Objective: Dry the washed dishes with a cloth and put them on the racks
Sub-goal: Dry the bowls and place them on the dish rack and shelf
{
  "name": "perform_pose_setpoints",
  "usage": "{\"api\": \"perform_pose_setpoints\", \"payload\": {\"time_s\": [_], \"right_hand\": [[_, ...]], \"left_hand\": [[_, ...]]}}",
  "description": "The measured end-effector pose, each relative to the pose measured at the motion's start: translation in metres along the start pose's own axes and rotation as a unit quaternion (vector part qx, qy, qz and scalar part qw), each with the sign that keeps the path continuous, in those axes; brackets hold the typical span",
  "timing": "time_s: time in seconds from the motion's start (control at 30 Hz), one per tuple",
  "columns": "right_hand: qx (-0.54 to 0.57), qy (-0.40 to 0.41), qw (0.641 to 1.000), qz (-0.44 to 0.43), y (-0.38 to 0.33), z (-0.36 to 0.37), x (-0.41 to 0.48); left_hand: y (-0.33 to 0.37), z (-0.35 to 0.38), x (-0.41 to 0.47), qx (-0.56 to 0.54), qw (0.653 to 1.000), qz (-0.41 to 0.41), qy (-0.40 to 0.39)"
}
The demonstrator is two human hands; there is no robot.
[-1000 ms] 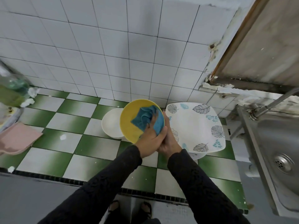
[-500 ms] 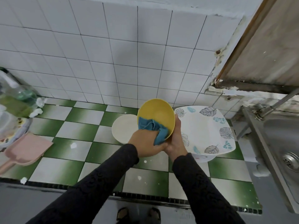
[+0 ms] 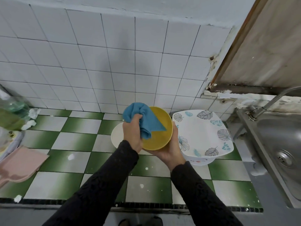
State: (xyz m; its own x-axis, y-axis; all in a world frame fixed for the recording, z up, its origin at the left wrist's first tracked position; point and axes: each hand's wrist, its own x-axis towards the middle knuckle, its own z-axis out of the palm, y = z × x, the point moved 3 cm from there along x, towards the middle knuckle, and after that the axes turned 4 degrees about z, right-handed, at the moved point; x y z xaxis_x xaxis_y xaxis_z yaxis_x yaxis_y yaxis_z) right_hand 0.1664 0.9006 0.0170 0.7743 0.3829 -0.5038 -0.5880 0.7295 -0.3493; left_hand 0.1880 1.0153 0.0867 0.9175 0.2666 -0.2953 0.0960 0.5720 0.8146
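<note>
Left grip (image 3: 132, 133): fingers curled round a bunched blue cloth (image 3: 143, 118), holding it at the upper-left rim of a round yellow plastic bowl (image 3: 158, 139). One cloth corner hangs down inside the bowl.

Right grip (image 3: 171, 150): cups the bowl from below and from the right side, one fingertip showing at the right rim.

The bowl is in the air above the green-and-white checked tile worktop (image 3: 73, 141), tilted, opening toward the camera.

Behind the left grip, a round white bowl (image 3: 116, 136) sits on the worktop.

Just right of the yellow bowl is a square white plate with leaf print (image 3: 203, 136), resting on a white tub (image 3: 199, 161).

Stainless steel sink (image 3: 276, 137) far right, pink plastic scoop (image 3: 21, 163) far left.
</note>
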Motion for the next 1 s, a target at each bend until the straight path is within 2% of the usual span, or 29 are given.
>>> {"api": "perform_pose_setpoints", "payload": {"time_s": [0.03, 0.1, 0.17, 0.2, 0.27, 0.3, 0.37, 0.43, 0.5, 0.57, 0.63, 0.73, 0.8, 0.87, 0.93, 1.0], "right_hand": [[0.005, -0.003, 1.0, 0.006, 0.001, -0.001, -0.001], [0.016, -0.009, 1.0, 0.013, 0.004, -0.001, 0.0], [0.022, -0.015, 0.999, 0.029, 0.01, 0.006, -0.001], [0.019, -0.009, 0.999, 0.036, 0.013, 0.008, -0.001], [0.017, -0.007, 0.999, 0.045, 0.017, 0.01, 0.001], [0.028, -0.011, 0.998, 0.048, 0.017, 0.009, 0.001], [0.044, -0.004, 0.998, 0.04, 0.012, 0.006, 0.002], [0.046, 0.006, 0.999, 0.02, 0.001, 0.006, 0.002], [0.025, 0.015, 1.0, -0.004, -0.012, 0.008, 0.001], [-0.02, 0.023, 0.999, -0.021, -0.022, 0.008, -0.001], [-0.058, 0.027, 0.998, -0.024, -0.029, 0.01, -0.003], [-0.07, 0.056, 0.995, -0.037, -0.031, 0.016, -0.001], [-0.057, 0.089, 0.991, -0.076, -0.032, 0.016, 0.004], [-0.053, 0.102, 0.989, -0.095, -0.031, 0.017, 0.002], [-0.056, 0.085, 0.991, -0.082, -0.023, 0.019, 0.0], [-0.116, 0.076, 0.987, -0.083, -0.015, 0.028, 0.0]], "left_hand": [[0.004, -0.006, 0.002, 0.066, 0.996, 0.054, 0.016], [0.008, -0.014, -0.001, 0.209, 0.965, 0.157, 0.013], [0.003, -0.018, -0.002, 0.336, 0.911, 0.229, -0.074], [-0.002, -0.017, 0.0, 0.421, 0.856, 0.264, -0.14], [-0.013, -0.016, 0.011, 0.559, 0.716, 0.328, -0.26], [-0.014, -0.014, 0.016, 0.601, 0.659, 0.359, -0.274], [-0.014, -0.012, 0.026, 0.67, 0.566, 0.401, -0.262], [-0.015, -0.014, 0.034, 0.729, 0.491, 0.399, -0.261], [-0.015, -0.022, 0.043, 0.752, 0.464, 0.381, -0.273], [-0.014, -0.023, 0.042, 0.735, 0.473, 0.366, -0.319], [-0.014, -0.019, 0.03, 0.703, 0.52, 0.316, -0.368], [-0.019, -0.01, 0.007, 0.662, 0.622, 0.17, -0.381], [-0.022, -0.004, -0.002, 0.577, 0.721, 0.102, -0.371], [-0.023, 0.004, -0.009, 0.437, 0.82, 0.053, -0.366], [-0.024, 0.013, -0.015, 0.312, 0.889, 0.023, -0.335], [-0.031, 0.021, -0.015, 0.217, 0.937, 0.008, -0.275]]}}
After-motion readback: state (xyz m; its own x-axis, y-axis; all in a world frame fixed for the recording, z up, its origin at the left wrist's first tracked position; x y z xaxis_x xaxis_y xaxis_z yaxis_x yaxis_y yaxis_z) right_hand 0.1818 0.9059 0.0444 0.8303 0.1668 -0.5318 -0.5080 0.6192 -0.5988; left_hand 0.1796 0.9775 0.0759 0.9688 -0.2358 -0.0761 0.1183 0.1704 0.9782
